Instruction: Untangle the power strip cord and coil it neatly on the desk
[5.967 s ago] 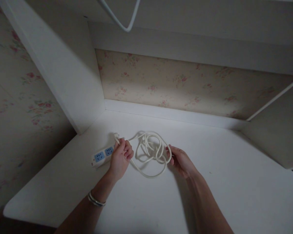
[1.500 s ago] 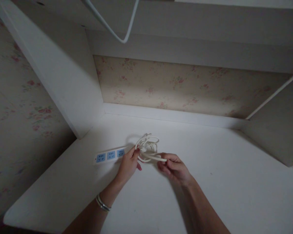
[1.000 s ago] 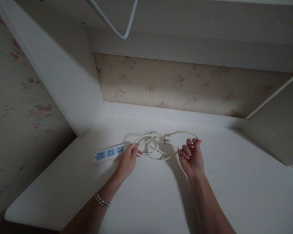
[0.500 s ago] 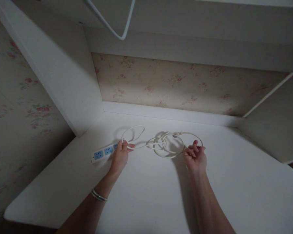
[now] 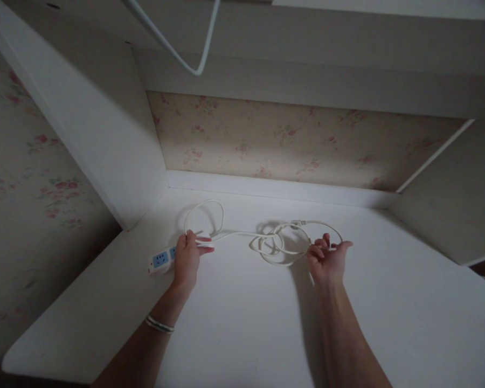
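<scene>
A white power strip (image 5: 160, 260) with blue sockets lies at the left of the white desk, partly hidden behind my left hand (image 5: 187, 260). That hand pinches the strip's white cord (image 5: 240, 233), with a loop of it rising above the fingers. Toward the middle, the cord runs into a loose tangle of coils. My right hand (image 5: 326, 260), palm up with curled fingers, grips the coils at their right side. The plug (image 5: 298, 223) sits just above the tangle, and its length of cord curves round to my right hand.
The white desk (image 5: 234, 312) has a raised back ledge (image 5: 267, 188) and side panels (image 5: 92, 108). A shelf (image 5: 307, 81) hangs over it, with a bent white rod (image 5: 202, 64) in front. Flowered wallpaper (image 5: 283, 140) covers the wall behind.
My left hand has moved left along the power strip, drawing the cord straighter toward the tangle. The loop above it has shifted left and widened. My right hand has moved slightly right.
</scene>
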The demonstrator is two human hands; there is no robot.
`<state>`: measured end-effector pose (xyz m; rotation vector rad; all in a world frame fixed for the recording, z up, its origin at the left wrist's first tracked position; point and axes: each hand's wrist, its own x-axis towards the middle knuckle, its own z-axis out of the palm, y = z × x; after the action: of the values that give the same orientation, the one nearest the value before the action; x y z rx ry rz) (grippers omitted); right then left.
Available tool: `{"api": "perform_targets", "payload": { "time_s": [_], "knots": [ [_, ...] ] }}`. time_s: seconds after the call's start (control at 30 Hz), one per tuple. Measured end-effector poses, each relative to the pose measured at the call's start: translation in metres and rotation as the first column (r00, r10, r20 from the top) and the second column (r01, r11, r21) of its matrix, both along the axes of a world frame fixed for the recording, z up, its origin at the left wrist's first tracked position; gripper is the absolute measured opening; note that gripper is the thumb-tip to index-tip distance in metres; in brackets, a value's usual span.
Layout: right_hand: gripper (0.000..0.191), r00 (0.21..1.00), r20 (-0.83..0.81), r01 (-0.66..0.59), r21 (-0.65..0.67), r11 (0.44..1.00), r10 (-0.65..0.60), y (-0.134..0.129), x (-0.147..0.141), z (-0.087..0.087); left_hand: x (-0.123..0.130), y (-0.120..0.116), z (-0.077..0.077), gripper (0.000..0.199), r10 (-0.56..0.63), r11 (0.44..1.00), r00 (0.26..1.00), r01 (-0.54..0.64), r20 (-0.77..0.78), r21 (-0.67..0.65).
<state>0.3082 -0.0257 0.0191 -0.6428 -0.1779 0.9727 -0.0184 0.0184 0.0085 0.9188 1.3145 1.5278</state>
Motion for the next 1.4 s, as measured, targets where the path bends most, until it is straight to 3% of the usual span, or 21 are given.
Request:
{"api": "perform_targets", "payload": {
  "time_s": [0.2,0.37,0.43,0.57,0.73,0.83,0.97,1.1,1.23,1.33,1.4],
  "knots": [
    [0.034,0.976,0.215,-0.043,-0.016,0.999,0.045,0.001,-0.045,0.011,0.004,-0.005,0.005,0.035,-0.031,0.999,0.999,0.03,0.012,0.043],
    [0.039,0.89,0.411,-0.156,-0.134,0.979,0.199,-0.003,-0.07,0.016,0.007,-0.008,0.007,0.04,0.117,0.977,0.993,-0.118,0.014,0.18],
    [0.038,0.867,0.454,-0.144,-0.168,0.975,0.207,-0.004,-0.074,0.017,0.006,-0.009,0.007,0.039,0.137,0.969,0.99,-0.131,-0.016,0.211],
    [0.033,0.804,0.58,-0.049,-0.152,0.987,0.129,-0.004,-0.076,0.014,0.007,-0.015,0.008,0.025,0.049,0.966,0.989,-0.012,-0.136,0.259],
    [0.032,0.727,0.665,-0.113,-0.129,0.985,0.17,-0.006,-0.08,0.01,0.016,-0.032,0.007,0.012,-0.067,0.899,0.909,0.234,-0.411,0.371],
    [0.029,0.671,0.705,-0.205,-0.121,0.971,0.229,-0.01,-0.086,0.011,0.023,-0.043,0.01,0.013,-0.22,0.811,0.786,0.477,-0.578,0.339],
    [0.029,0.634,0.665,-0.43,-0.121,0.895,0.395,-0.016,-0.099,0.012,0.028,-0.052,0.012,0.038,-0.437,0.667,0.653,0.697,-0.619,0.264],
    [0.027,0.52,0.627,-0.657,-0.14,0.741,0.58,-0.024,-0.121,0.014,0.03,-0.054,0.013,0.062,-0.489,0.617,0.563,0.763,-0.667,0.192],
    [0.026,0.415,0.6,-0.779,-0.155,0.608,0.684,-0.03,-0.136,0.015,0.032,-0.052,0.011,0.03,-0.473,0.591,0.516,0.787,-0.714,0.177],
    [0.024,0.477,0.559,-0.77,-0.105,0.629,0.678,-0.03,-0.135,0.017,0.033,-0.05,0.007,0.024,-0.525,0.603,0.525,0.785,-0.67,0.143],
    [0.027,0.562,0.52,-0.723,-0.07,0.688,0.643,-0.026,-0.13,0.018,0.032,-0.047,0.003,0.029,-0.53,0.675,0.579,0.731,-0.62,0.106]
  ]
}}
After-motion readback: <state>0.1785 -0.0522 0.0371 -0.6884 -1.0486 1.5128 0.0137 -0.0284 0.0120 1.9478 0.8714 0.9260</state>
